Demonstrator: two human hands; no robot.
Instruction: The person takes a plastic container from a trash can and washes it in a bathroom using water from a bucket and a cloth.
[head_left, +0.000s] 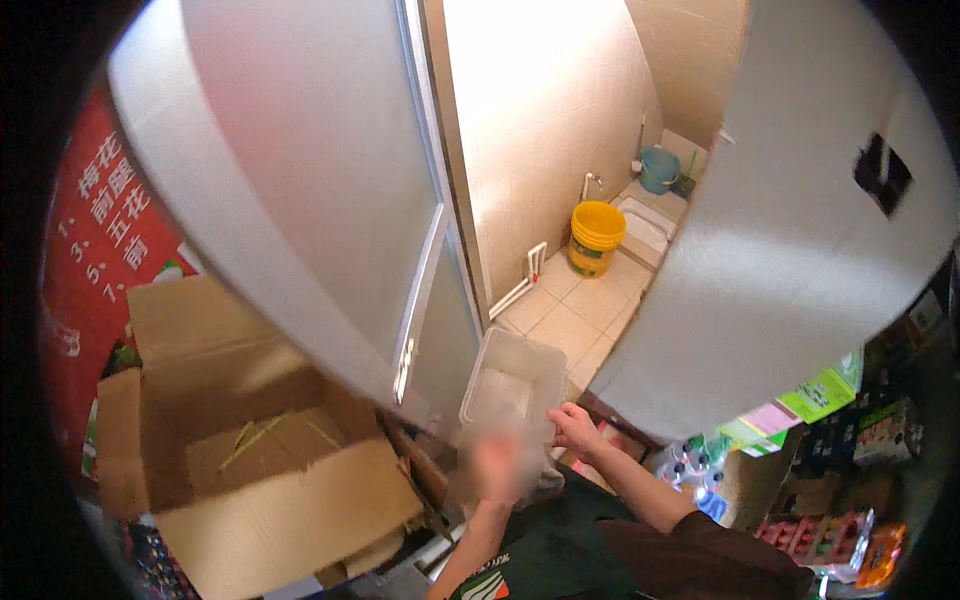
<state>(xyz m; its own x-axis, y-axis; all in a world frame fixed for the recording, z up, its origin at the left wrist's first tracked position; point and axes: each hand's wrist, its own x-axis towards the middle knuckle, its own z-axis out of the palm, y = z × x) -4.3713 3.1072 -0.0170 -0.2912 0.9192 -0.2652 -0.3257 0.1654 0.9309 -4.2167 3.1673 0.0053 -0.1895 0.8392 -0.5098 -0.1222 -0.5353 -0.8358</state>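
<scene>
A translucent plastic bin (512, 375) is held out in front of my body at the doorway, with little visible inside it. On its right side, my right hand (574, 430) grips the rim with thumb and fingers. My left hand (501, 459) is at the near end of the bin, but a blur covers it, so its fingers and grip cannot be made out. A greyish cloth-like thing (551, 482) shows beside the blurred patch, close to my dark apron (559, 536).
An open cardboard box (292, 499) stands at the left beside the metal-framed door (420, 300). Beyond the doorway, a yellow bucket (592, 251) and a teal bucket (660, 171) stand on the tiled floor near a squat toilet (646, 225). Bottles (690, 465) and packaged goods lie at right.
</scene>
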